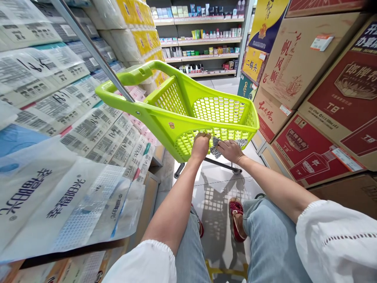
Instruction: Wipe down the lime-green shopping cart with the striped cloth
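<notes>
R hand (230,150) hides pt of striped cloth (215,146)

lighting bright and fairly even, falling from above. the cart (160,126) casts a perforated shadow (213,204) on the near floor (202,176), where pale glare is noted. sheen on plastic-wrapped packs (88,204) at left. cartons (312,55) at right stretched by wide-angle distortion; far shelves (203,40) slightly soft.

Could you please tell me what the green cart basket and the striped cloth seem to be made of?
The green cart basket looks like glossy moulded plastic, given its sheen and lattice openings. The striped cloth seems a soft, matt textile, perhaps cotton or microfibre, judging by its bunched folds.
</notes>
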A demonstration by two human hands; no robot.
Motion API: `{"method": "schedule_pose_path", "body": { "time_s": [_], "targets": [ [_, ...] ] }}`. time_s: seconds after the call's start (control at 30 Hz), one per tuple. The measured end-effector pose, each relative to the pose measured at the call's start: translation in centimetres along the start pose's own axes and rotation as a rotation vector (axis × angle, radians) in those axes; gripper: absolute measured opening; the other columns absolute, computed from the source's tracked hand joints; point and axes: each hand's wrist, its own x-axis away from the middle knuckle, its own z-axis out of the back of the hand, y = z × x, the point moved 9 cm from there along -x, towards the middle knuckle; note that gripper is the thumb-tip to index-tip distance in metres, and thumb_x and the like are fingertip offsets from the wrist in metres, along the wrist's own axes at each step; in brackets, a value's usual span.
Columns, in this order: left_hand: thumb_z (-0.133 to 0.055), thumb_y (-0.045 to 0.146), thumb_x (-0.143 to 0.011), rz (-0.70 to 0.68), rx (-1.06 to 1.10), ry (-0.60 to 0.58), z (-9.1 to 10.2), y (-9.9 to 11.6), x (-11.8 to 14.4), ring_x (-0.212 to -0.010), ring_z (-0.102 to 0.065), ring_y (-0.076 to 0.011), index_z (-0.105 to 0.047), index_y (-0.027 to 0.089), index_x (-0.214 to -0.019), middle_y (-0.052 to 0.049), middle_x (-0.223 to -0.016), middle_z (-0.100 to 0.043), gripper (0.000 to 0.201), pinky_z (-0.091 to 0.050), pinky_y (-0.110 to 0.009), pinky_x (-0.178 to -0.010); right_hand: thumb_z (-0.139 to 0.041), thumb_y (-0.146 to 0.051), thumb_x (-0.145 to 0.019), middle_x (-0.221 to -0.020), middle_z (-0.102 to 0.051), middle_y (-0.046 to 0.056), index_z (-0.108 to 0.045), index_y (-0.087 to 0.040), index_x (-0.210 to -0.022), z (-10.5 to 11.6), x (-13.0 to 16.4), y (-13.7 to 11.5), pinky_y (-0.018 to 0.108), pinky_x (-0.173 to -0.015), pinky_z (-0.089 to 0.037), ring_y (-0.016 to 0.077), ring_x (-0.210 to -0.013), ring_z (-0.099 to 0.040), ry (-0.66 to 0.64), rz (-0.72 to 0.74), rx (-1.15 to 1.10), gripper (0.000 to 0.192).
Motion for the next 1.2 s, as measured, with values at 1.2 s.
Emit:
{"method": "schedule_pose_path", "body": {
  "time_s": [1.2],
  "targets": [
    [-0.037,0.020,-0.093,-0.118,0.016,0.025,-0.2,4.4,0.7,-0.091,-0.052,-0.0218,-0.061,0.017,-0.097,-0.009,-0.090,-0.061,0.024,-0.040,-0.033,-0.083,-0.051,-0.029,-0.082,-0.116,-0.062,0.007,-0.062,-0.024,-0.108,6.5,-0.2,4.9,0.037,-0.080,-0.027,0.0227,-0.095,-0.048,0.155,-0.185,-0.009,0.028]
  ]
}}
